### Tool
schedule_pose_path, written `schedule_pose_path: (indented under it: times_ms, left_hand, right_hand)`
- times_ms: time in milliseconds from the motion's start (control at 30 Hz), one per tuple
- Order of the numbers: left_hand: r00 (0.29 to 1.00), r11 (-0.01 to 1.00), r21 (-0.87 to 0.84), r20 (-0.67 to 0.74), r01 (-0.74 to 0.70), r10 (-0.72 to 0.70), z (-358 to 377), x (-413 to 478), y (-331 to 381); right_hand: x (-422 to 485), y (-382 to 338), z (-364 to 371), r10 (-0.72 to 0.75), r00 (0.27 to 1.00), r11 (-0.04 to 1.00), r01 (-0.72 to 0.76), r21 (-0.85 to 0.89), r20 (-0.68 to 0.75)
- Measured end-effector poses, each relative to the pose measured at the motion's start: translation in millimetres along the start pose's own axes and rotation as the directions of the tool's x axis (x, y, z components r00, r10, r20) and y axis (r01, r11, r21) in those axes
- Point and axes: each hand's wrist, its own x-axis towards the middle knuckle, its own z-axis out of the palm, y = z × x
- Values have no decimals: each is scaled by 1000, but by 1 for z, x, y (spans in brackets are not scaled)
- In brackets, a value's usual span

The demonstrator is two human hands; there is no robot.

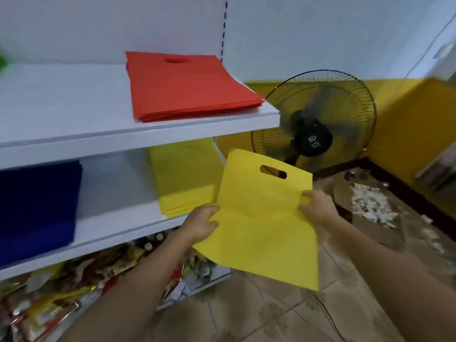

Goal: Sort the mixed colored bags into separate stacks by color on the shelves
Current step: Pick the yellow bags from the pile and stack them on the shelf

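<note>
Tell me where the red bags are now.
In the head view, the red bags lie stacked at the right end of the upper shelf, above the yellow stack and left of the fan.

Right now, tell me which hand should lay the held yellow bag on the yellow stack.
Probably left. The left hand grips the yellow bag at the edge beside the yellow stack; the right hand pinches the far edge, toward the fan.

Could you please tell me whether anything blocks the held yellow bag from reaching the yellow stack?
Nothing visible does. The flat yellow fabric bag, gripped by the left hand and right hand, is held right beside the stack of yellow bags, nothing between them.
</note>
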Motion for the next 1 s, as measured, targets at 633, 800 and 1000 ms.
schedule_pose_path:
  times_ms: [633,800,1000]
  left_hand:
    - [847,952,102,-491,289,-204,-67,40,-120]
    - [817,938,3,-492,348,-301,-69,77,-127]
    - [778,869,147,-533,473,-333,-65,120,-146]
  right_hand:
    - [152,-172,121,-558,827,829,552,-85,-67]
    - [194,-187,145,-630,776,777,630,-25,-30]
    - [233,-187,181,-619,785,786,619,-5,-27]
